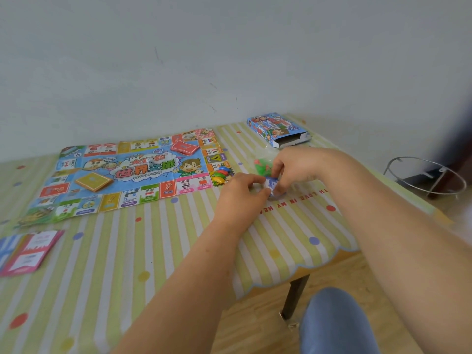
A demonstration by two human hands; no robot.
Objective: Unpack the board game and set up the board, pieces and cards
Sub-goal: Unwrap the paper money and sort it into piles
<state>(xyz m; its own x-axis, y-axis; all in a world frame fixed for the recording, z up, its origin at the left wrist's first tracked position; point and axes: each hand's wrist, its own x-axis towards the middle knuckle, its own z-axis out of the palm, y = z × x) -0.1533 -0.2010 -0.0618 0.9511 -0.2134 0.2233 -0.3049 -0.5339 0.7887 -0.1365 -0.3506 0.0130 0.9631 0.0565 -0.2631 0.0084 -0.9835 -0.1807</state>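
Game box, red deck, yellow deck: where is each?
Game box (277, 129), head view, printed top face.
Red deck (184, 147), head view, middle of top card.
Yellow deck (93, 181), head view, middle of top card.

The scene is lit evenly by soft, diffuse light whose source cannot be told. The wall (229, 47) is rendered a flat pale grey, and only faint shadows are cast on the tablecloth (115, 277) beneath the forearms (184, 284). Straight lines are bowed by the wide lens, most strongly at the right edge, where a dark smear (462, 139) is left out of focus. The blue piece (270, 183) pinched between the left hand (241, 189) and right hand (293, 167) is blurred.
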